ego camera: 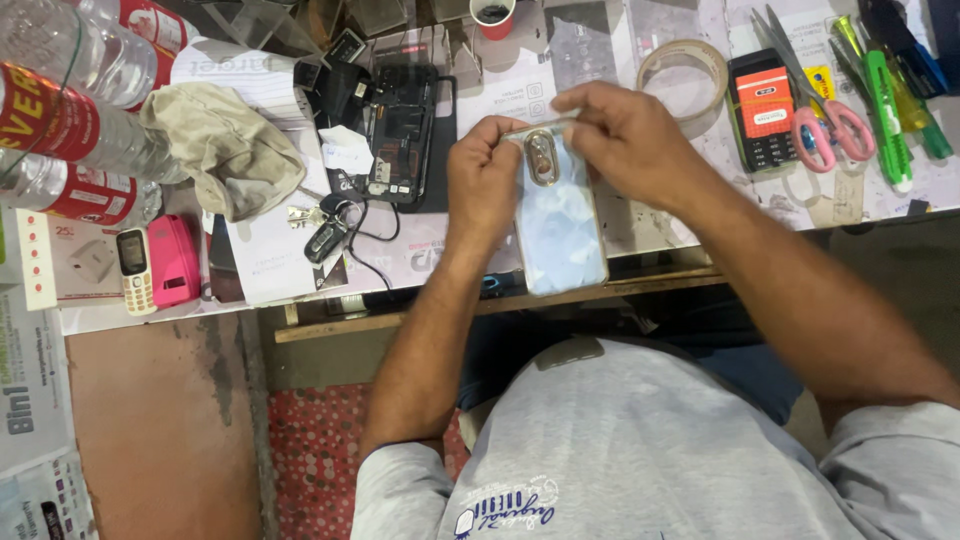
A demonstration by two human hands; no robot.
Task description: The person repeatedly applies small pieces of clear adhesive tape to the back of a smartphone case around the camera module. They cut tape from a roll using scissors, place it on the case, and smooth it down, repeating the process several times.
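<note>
Right now both hands, left hand (483, 180) and right hand (622, 135), pinch a pale-blue smartphone (560, 225) with an oval camera ring; red-labelled clear bottles (70, 120) lie well left of them.

Red-labelled bottles (70, 120) far left; orange-lit screen on black phone (764, 108) right.

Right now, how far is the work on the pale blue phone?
Looks done: the pale blue phone appears closed, its back and oval camera ring in place. In hand: the left hand grips its top corner and the right hand pinches the top edge. Possibly left: an opened black phone lies on the bench with its insides showing.
</note>
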